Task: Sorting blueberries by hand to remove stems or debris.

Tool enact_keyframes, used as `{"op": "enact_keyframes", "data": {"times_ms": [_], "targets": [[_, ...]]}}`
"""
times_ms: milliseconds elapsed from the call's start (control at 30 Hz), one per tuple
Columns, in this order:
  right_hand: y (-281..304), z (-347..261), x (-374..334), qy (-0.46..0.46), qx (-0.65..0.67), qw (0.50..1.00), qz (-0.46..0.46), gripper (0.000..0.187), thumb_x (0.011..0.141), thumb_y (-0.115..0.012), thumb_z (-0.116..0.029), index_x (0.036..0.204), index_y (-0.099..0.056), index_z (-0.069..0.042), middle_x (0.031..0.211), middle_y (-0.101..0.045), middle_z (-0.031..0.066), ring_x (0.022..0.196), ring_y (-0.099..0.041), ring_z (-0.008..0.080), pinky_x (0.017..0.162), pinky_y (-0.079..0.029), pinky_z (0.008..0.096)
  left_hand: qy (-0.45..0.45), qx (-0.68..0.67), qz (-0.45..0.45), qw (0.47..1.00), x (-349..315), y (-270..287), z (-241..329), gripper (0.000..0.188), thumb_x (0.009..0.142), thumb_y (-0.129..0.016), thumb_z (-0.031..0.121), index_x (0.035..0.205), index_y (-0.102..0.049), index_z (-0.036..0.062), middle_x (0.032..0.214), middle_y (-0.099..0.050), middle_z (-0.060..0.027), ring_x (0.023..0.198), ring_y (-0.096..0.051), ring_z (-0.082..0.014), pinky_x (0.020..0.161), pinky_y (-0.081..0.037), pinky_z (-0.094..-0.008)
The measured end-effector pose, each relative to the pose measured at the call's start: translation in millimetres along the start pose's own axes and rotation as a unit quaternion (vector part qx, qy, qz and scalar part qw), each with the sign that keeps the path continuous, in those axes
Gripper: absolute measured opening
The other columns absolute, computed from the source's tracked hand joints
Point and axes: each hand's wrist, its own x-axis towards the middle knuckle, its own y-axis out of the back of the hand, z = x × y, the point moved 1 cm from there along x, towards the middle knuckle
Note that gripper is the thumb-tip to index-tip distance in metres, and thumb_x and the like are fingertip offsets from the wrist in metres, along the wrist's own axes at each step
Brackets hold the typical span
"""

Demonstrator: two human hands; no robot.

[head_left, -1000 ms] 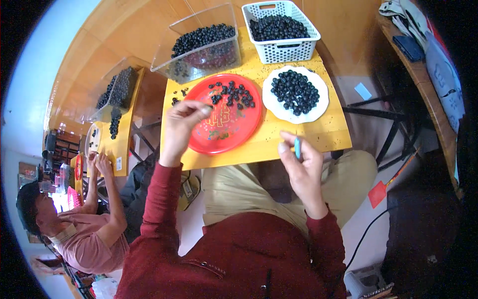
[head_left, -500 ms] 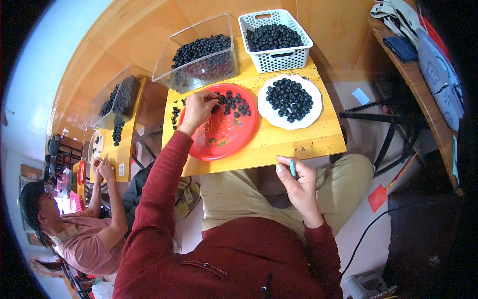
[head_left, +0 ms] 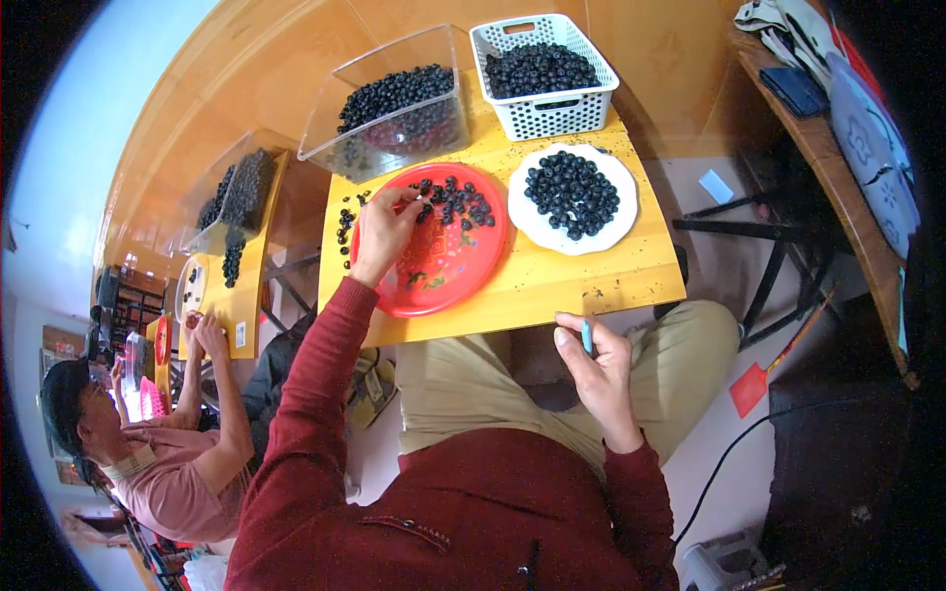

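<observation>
My left hand (head_left: 389, 231) is over the left part of a red plate (head_left: 434, 261), thumb and fingers pinched together. Dark round berry-like pieces (head_left: 461, 205) lie scattered on that plate beside the fingertips; what is in the pinch is too small to make out. In my right hand (head_left: 599, 369), below the table's front edge, is a slim teal stick-like tool (head_left: 587, 337), mostly hidden by the fingers. To the right of the red plate, a white scalloped plate (head_left: 527, 219) bears a pile of the same dark pieces.
Behind the plates stand a clear plastic bin (head_left: 320, 153) and a white perforated basket (head_left: 554, 120), both with dark pieces. Crumbs and loose pieces dot the yellow table (head_left: 552, 291). At left, a person (head_left: 172, 483) works at another table. A wooden bench (head_left: 818, 148) stands right.
My left hand has shifted slightly, its fingertips drawing up and back toward the left, over the red plate. My right hand has moved a little to the right with the teal tool still in it.
</observation>
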Motion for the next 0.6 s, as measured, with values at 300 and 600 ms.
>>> {"op": "enact_keyframes", "data": {"times_ms": [300, 600], "targets": [[0, 12, 2, 0.017, -0.025, 1.0, 0.002, 0.031, 0.091, -0.066, -0.007, 0.119, -0.061, 0.005, 0.084, -0.057, -0.003, 0.073, -0.048, 0.0027, 0.064, -0.041, 0.0186, -0.004, 0.029, 0.0, 1.0, -19, 4, 2, 0.027, 0.083, -0.073, 0.021, 0.101, -0.07, 0.0005, 0.09, -0.07, -0.0165, 0.079, -0.069, -0.0257, 0.07, -0.053, -0.0346], [-35, -80, 29, 0.131, -0.089, 0.981, -0.111, 0.037, 0.093, -0.055, -0.007, 0.128, -0.053, 0.006, 0.097, -0.064, 0.0222, 0.084, -0.066, 0.0324, 0.076, -0.051, 0.0358, -0.048, 0.063, -0.022, 0.997, -26, 0, -6, 0.036, 0.079, -0.077, 0.021, 0.106, -0.068, 0.0005, 0.096, -0.067, -0.0174, 0.084, -0.068, -0.0292, 0.074, -0.054, -0.0376]]}}
